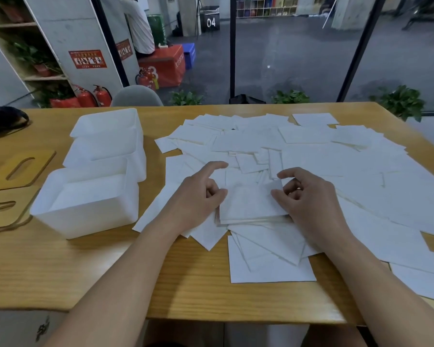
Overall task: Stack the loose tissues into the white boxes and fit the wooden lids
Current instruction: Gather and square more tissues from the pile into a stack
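Loose white tissues (311, 159) lie spread over the right half of the wooden table (85, 271). A small squared stack of tissues (248, 204) sits between my hands. My left hand (198, 196) holds the stack's left edge, thumb on top, index finger stretched out. My right hand (308, 201) holds its right edge with curled fingers and thumb on top. Three white boxes stand at the left: a near one (85, 204), a middle one (105, 154) and a far one (105, 123). Two wooden lids (20, 169) (0, 211) with slots lie left of the boxes.
A black bag (3, 118) lies at the table's far left corner. A grey chair back (135, 96) stands behind the far edge. Beyond the table are potted plants (398, 101), red fire extinguishers (95, 96) and a glass wall.
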{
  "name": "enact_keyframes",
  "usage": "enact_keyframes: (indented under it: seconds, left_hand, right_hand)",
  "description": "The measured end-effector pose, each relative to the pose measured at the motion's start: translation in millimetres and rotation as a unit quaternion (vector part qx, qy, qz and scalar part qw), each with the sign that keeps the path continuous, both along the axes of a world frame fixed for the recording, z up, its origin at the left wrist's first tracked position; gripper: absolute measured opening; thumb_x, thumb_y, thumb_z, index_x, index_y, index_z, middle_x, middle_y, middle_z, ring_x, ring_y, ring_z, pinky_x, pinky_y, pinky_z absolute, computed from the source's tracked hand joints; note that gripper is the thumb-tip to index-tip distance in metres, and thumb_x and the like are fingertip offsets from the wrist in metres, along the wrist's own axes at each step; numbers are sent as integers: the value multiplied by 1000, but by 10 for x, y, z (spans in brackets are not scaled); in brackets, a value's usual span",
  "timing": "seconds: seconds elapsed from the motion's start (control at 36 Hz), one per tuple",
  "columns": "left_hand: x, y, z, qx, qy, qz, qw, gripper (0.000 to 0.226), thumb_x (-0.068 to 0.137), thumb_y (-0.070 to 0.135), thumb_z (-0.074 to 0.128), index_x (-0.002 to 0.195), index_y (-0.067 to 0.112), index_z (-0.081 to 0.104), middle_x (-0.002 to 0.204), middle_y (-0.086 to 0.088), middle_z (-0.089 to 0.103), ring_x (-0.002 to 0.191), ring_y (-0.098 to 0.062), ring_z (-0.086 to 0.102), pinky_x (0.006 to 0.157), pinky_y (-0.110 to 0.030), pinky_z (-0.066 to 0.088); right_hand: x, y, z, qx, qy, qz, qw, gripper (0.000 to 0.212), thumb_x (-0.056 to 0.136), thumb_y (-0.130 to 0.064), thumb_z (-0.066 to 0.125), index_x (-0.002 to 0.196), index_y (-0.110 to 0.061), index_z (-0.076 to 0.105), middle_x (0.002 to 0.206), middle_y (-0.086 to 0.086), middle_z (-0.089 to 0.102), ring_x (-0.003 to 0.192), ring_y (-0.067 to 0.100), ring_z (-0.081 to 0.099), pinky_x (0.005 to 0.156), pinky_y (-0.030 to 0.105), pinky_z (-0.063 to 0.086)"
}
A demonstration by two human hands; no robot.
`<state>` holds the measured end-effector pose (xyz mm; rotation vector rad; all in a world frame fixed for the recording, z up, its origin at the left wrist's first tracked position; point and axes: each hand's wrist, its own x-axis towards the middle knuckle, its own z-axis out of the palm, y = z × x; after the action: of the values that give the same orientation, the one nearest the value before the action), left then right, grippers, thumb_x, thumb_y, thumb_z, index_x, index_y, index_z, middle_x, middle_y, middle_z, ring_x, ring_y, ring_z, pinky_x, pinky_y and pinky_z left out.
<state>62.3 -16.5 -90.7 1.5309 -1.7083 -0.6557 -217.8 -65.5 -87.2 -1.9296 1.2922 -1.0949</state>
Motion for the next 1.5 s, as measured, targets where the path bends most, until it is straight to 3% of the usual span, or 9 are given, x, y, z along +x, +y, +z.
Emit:
enact_keyframes:
  seconds: [0.17, 0.25, 0.33, 0.44, 0.72, 1.06, 1.28, 1.36, 1.5]
  left_hand:
    - [126, 24, 19, -34, -35, 68, 996, 42, 100, 38, 74, 138, 48, 60, 86, 14, 71, 72, -7, 65, 64, -14, 49]
    - [328, 26, 17, -64, -82, 142, 984, 33, 93, 53, 73, 125, 48, 64, 98, 17, 65, 92, -4, 60, 72, -17, 47]
    - [433, 42, -9, -43, -128, 140, 981, 39, 88, 65, 71, 119, 41, 66, 111, 23, 60, 111, -1, 52, 91, -27, 48]
    - [388, 85, -22, -21, -134, 115, 984, 47, 80, 76, 75, 115, 48, 60, 116, 31, 55, 123, 6, 47, 88, -20, 44]
    - [305, 144, 43, -70, -241, 86, 964, 26, 87, 56, 75, 100, 38, 61, 95, 19, 61, 94, -3, 57, 74, -31, 53]
    - [415, 273, 64, -12, -72, 64, 995, 6, 96, 41, 79, 91, 41, 79, 97, 25, 77, 98, 2, 71, 84, -25, 55]
    - [345, 246, 28, -45, -90, 101, 990, 12, 101, 33, 75, 91, 40, 78, 95, 26, 76, 98, 3, 70, 79, -16, 49]
    - [354, 208, 10, -60, -106, 152, 981, 1, 100, 41, 74, 99, 40, 74, 103, 22, 71, 101, 1, 64, 81, -23, 49]
    - [420, 214, -81, 1, -205, 211, 956, 57, 82, 81, 71, 118, 37, 64, 107, 20, 56, 104, -8, 55, 81, -31, 46]
  right_hand:
    - [-13, 0, -11, -39, 55, -6, 998, 39, 90, -21, 88, 125, -26, 72, 97, -13, 68, 73, 9, 62, 72, 29, 55]
    - [-23, -13, -10, -98, 92, -21, 991, 41, 89, -32, 88, 127, -28, 71, 111, -14, 63, 85, 4, 59, 73, 18, 46]
    - [-7, -11, -21, -102, 70, 5, 992, 25, 91, -35, 86, 113, -33, 74, 105, -18, 65, 83, 11, 61, 71, 16, 44]
    - [60, 34, -70, -93, 63, 72, 991, 14, 93, -27, 85, 100, -34, 76, 98, -17, 68, 76, 18, 64, 69, 14, 46]
    - [102, 79, -60, -88, 85, 100, 987, 15, 94, -25, 83, 88, -37, 76, 89, -17, 69, 79, 15, 64, 69, 12, 44]
    - [108, 113, -32, -68, 84, 103, 989, 16, 96, -23, 81, 87, -36, 77, 91, -18, 70, 77, 12, 63, 68, 14, 45]
    - [105, 115, -16, -66, 70, 98, 991, 19, 96, -21, 80, 86, -38, 77, 91, -17, 72, 75, 13, 63, 67, 13, 45]
    - [103, 103, -30, -63, 77, 98, 990, 19, 96, -22, 80, 86, -37, 77, 90, -17, 71, 76, 13, 63, 67, 12, 44]
    - [104, 92, -42, -62, 89, 100, 989, 15, 96, -23, 80, 88, -35, 77, 88, -17, 71, 82, 11, 65, 70, 14, 47]
